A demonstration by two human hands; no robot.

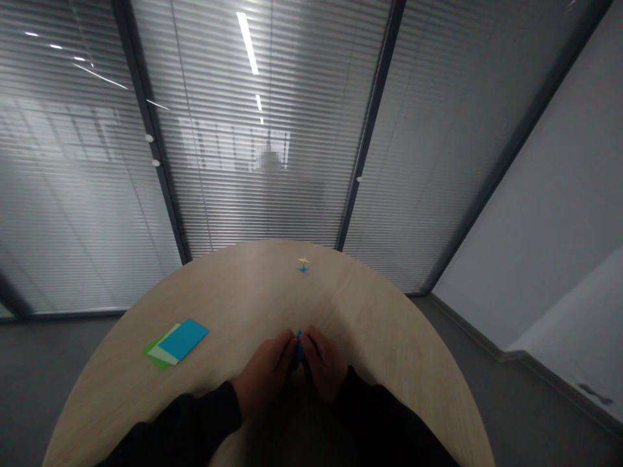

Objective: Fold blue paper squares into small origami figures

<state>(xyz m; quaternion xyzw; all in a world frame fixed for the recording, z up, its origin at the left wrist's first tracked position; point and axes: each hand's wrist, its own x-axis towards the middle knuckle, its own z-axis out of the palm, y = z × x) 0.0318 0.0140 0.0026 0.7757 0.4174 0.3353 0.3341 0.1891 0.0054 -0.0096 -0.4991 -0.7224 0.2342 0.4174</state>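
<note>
Between my two hands, close to the near side of the round table, is a small piece of folded blue paper (pixel 298 350). My left hand (pixel 267 370) pinches it from the left, fingers closed. From the right, my right hand (pixel 323 362) grips the same paper with its thumb and fingers pressed together. Only a narrow strip of the paper shows; the fingers cover the rest, so its folded shape cannot be made out.
A round wooden table (pixel 389 350) spreads before me. Left of my hands lie overlapping blue (pixel 187 338) and green (pixel 154 350) paper sheets. Near the far edge sit a small yellow folded paper figure (pixel 304 260) and a blue one (pixel 303 268). Blinds-covered glass panels stand behind.
</note>
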